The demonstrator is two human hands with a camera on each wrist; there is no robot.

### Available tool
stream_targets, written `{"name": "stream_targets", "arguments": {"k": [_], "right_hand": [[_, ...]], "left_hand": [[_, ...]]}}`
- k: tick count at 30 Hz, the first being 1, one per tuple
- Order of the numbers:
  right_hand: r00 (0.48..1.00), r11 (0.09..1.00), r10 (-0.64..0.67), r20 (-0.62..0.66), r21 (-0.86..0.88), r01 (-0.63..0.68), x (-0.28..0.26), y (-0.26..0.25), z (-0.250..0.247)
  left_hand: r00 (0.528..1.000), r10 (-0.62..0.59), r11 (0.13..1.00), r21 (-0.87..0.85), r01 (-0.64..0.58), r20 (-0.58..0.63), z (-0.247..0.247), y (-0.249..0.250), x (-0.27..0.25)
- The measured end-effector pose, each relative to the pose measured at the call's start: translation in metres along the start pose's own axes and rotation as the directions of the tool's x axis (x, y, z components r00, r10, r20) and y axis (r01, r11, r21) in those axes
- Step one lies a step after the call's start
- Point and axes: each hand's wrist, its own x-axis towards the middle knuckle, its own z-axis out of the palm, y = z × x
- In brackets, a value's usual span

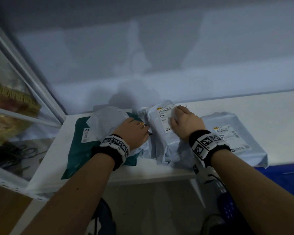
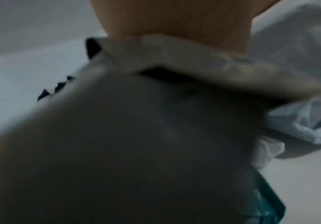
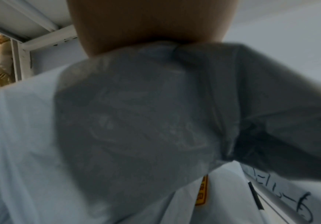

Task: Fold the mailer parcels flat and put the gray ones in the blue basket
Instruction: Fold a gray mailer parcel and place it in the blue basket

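Observation:
Three gray mailers and a green one lie on the white table (image 1: 159, 172). My left hand (image 1: 136, 131) rests on the left gray mailer (image 1: 107, 122), which lies on the green mailer (image 1: 78, 146); its fingers curl down over that gray mailer's right edge. The left wrist view is blurred and shows the same gray mailer (image 2: 136, 144) under the palm. With bent fingers on the label, my right hand (image 1: 185, 122) presses the puffy middle gray mailer (image 1: 161, 143), seen under the palm as gray mailer plastic (image 3: 136, 121). The blue basket (image 1: 282, 184) stands low at the right, partly behind my right arm.
A third gray mailer (image 1: 236, 136) with labels lies flat at the right, reaching the table's front edge. A white metal shelf frame (image 1: 32, 85) stands at the left with cloth and dark cables behind it. A wall closes the back.

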Motion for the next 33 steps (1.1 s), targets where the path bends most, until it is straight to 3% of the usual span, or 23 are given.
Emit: {"name": "stream_targets", "arguments": {"k": [4,8,11,14,20,23,25,27,29,33], "right_hand": [[0.999,0.996,0.039,0.019,0.077,-0.041,-0.001,0.001,-0.001],[0.973,0.938,0.208,0.105,0.259,-0.228,0.004,0.004,-0.006],[0.93,0.866,0.308,0.199,0.347,-0.36,0.007,0.006,-0.006],[0.907,0.859,0.346,0.241,0.307,-0.41,0.009,0.005,0.0],[0.894,0.836,0.339,0.292,0.343,-0.429,0.011,0.007,0.001],[0.906,0.827,0.318,0.278,0.386,-0.409,0.011,0.007,0.0],[0.912,0.828,0.309,0.27,0.395,-0.397,0.011,0.006,-0.001],[0.913,0.825,0.308,0.267,0.403,-0.396,0.009,0.003,-0.002],[0.899,0.823,0.316,0.302,0.384,-0.418,0.005,-0.002,-0.006],[0.893,0.81,0.304,0.331,0.404,-0.425,-0.002,-0.007,-0.004]], "left_hand": [[0.998,-0.058,0.998,-0.029,0.059,0.039,-0.006,0.004,0.003],[0.945,-0.321,0.917,-0.23,0.325,0.056,-0.012,0.015,0.013],[0.844,-0.521,0.63,-0.61,0.48,0.126,-0.021,0.028,0.026],[0.768,-0.55,0.285,-0.791,0.542,0.328,-0.031,0.041,0.037],[0.708,-0.461,-0.186,-0.838,0.512,0.535,-0.033,0.058,0.048],[0.665,-0.439,-0.448,-0.789,0.422,0.605,-0.012,0.057,0.053],[0.654,-0.354,-0.61,-0.696,0.38,0.668,-0.006,0.056,0.054],[0.659,-0.285,-0.71,-0.615,0.343,0.696,-0.02,0.058,0.05],[0.681,-0.243,-0.758,-0.573,0.311,0.691,-0.019,0.059,0.052],[0.727,-0.26,-0.78,-0.582,0.23,0.635,-0.021,0.063,0.054]]}}
